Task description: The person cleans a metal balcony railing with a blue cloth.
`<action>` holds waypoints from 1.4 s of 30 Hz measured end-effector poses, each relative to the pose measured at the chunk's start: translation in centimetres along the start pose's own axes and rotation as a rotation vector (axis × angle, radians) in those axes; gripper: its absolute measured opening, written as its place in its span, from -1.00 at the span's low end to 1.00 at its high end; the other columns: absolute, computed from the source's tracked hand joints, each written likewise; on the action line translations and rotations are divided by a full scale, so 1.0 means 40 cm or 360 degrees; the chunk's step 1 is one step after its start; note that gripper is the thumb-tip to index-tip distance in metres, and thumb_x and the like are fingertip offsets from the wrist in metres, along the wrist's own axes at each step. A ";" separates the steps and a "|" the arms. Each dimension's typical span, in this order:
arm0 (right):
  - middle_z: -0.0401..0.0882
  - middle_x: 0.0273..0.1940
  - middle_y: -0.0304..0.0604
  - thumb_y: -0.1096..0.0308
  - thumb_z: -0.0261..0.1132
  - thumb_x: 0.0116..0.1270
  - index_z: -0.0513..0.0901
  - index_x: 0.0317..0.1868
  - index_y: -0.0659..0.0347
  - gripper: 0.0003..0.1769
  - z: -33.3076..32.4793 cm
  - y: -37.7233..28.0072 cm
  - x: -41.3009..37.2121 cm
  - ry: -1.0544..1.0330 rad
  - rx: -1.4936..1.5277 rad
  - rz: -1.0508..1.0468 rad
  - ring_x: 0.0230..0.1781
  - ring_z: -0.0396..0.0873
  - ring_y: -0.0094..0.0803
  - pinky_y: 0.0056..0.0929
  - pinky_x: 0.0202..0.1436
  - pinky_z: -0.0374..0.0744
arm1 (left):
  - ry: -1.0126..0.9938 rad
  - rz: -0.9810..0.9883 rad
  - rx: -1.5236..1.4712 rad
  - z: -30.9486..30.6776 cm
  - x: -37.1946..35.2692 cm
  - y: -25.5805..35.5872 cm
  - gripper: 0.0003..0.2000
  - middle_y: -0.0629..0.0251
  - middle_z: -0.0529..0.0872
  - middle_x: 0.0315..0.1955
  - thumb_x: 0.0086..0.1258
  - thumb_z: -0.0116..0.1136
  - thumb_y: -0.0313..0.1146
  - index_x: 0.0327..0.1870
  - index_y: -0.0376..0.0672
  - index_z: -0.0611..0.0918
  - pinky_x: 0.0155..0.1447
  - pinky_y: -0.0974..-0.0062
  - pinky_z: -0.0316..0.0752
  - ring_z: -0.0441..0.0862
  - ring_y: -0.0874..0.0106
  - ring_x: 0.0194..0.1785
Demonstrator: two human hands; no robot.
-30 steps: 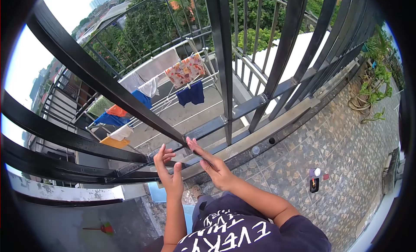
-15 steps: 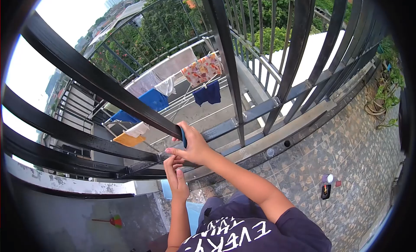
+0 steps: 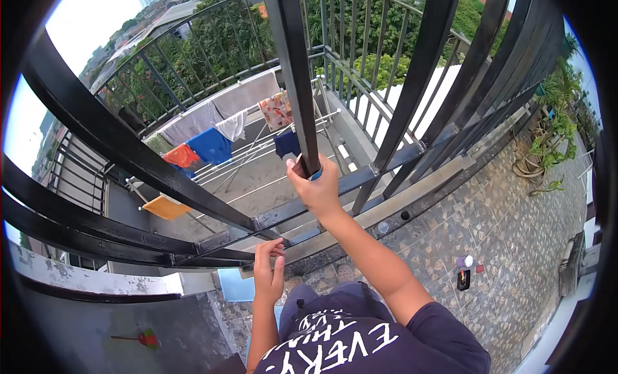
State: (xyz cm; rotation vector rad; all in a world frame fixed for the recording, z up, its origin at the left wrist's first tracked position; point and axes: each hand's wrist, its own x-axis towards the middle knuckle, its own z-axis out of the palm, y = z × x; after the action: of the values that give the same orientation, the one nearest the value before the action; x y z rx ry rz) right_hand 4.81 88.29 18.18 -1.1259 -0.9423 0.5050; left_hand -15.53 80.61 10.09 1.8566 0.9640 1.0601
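My right hand (image 3: 320, 188) is wrapped around a black metal bar (image 3: 298, 84) of the railing, low down near the cross rail. Between the palm and the bar shows the edge of a thin blue sheet (image 3: 315, 175); most of it is hidden, and its material I cannot make out. My left hand (image 3: 269, 274) holds nothing. Its fingers are loosely bent with the thumb apart, just below the lower cross rail (image 3: 283, 217) and near the foot of another bar.
Beyond the railing stands a drying rack with a blue cloth (image 3: 210, 147) and an orange cloth (image 3: 166, 207). On the tiled floor to the right are a small black tray (image 3: 463, 280) and a white-lidded container (image 3: 465, 261). A potted plant (image 3: 547, 149) stands farther right. A red-handled brush (image 3: 147, 338) lies lower left.
My right hand has moved right and up, from one bar to the adjoining bar, keeping the blue sheet. The left hand is now apart from it, slightly lower. The view has shifted.
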 end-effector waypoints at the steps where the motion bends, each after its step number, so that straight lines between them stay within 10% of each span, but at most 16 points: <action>1: 0.52 -0.59 -0.33 0.49 0.41 0.25 0.54 -0.45 0.27 -0.81 0.019 -0.009 -0.002 0.0158 -0.0027 0.0027 -0.53 0.43 -0.70 -0.55 -0.42 0.41 | -0.0043 0.0053 0.0037 -0.020 -0.002 -0.006 -0.69 0.06 0.57 -0.07 0.49 0.07 -0.43 0.19 -0.31 0.56 0.08 0.36 0.50 0.60 0.29 -0.08; 11: 0.64 -0.53 -0.29 0.48 0.43 0.17 0.70 -0.37 0.29 -0.93 0.127 -0.237 0.086 0.0975 -0.0429 -0.0119 -0.50 0.56 -0.60 -0.47 -0.34 0.51 | -0.0045 0.0702 0.0233 -0.264 0.098 -0.102 -0.77 0.14 0.68 -0.27 0.25 0.18 -0.62 -0.07 -0.24 0.67 -0.13 0.29 0.47 0.62 0.19 -0.23; 15: 0.64 -0.52 -0.29 0.44 0.45 0.16 0.71 -0.36 0.25 -0.91 0.125 -0.404 0.190 0.0847 -0.0313 -0.0229 -0.56 0.55 -0.59 -0.49 -0.44 0.48 | -0.0031 0.0739 0.0190 -0.303 0.158 -0.121 -0.75 0.12 0.65 -0.26 0.26 0.17 -0.63 -0.04 -0.26 0.65 -0.12 0.28 0.48 0.61 0.19 -0.22; 22: 0.50 -0.56 -0.34 0.37 0.50 0.26 0.53 -0.33 0.20 -0.74 0.021 -0.078 0.023 0.0240 -0.0074 0.0074 -0.68 0.42 -0.63 -0.63 -0.62 0.38 | -0.0049 0.0867 0.0251 -0.320 0.171 -0.164 -0.74 0.14 0.65 -0.25 0.21 0.22 -0.58 -0.06 -0.24 0.65 -0.09 0.21 0.47 0.59 0.15 -0.20; 26: 0.52 -0.56 -0.30 0.51 0.48 0.24 0.54 -0.33 0.28 -0.79 0.041 -0.200 0.081 0.0285 -0.0229 -0.0017 -0.71 0.45 -0.60 -0.56 -0.67 0.43 | -0.0172 0.1285 0.0396 -0.329 0.179 -0.172 -0.82 0.20 0.64 -0.35 0.15 0.20 -0.55 -0.20 -0.20 0.66 -0.28 0.29 0.41 0.58 0.20 -0.29; 31: 0.65 -0.56 -0.18 0.32 0.45 0.22 0.70 -0.31 0.25 -0.82 0.150 -0.527 0.260 0.1113 -0.0831 -0.0680 -0.63 0.62 -0.39 -0.37 -0.48 0.56 | -0.0072 0.1382 0.0548 -0.309 0.158 -0.194 -0.83 0.28 0.63 -0.45 0.05 0.23 -0.51 -0.30 -0.18 0.67 -0.34 0.30 0.37 0.56 0.26 -0.41; 36: 0.72 -0.42 -0.01 0.34 0.46 0.19 0.62 -0.18 0.18 -0.76 0.202 -0.480 0.211 0.1616 -0.1330 -0.0785 -0.40 0.75 -0.04 -0.14 -0.30 0.66 | -0.0011 0.1375 0.0489 -0.311 0.155 -0.203 -0.86 0.27 0.61 -0.50 0.05 0.21 -0.50 -0.32 -0.19 0.68 -0.38 0.31 0.34 0.54 0.27 -0.46; 42: 0.68 -0.48 0.03 0.34 0.50 0.14 0.53 -0.15 0.16 -0.66 0.144 -0.016 0.021 0.1694 -0.1559 -0.0322 -0.41 0.72 0.08 -0.05 -0.32 0.63 | 0.0036 0.1437 0.0609 -0.301 0.161 -0.224 -0.81 0.28 0.60 -0.49 0.01 0.19 -0.42 -0.32 -0.19 0.67 -0.42 0.32 0.31 0.50 0.30 -0.50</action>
State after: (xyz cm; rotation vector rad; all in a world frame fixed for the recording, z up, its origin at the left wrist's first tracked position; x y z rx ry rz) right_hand 0.37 91.74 19.80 -1.8349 -0.2835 -0.7949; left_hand -26.08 92.95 8.46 2.7079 0.3057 1.4673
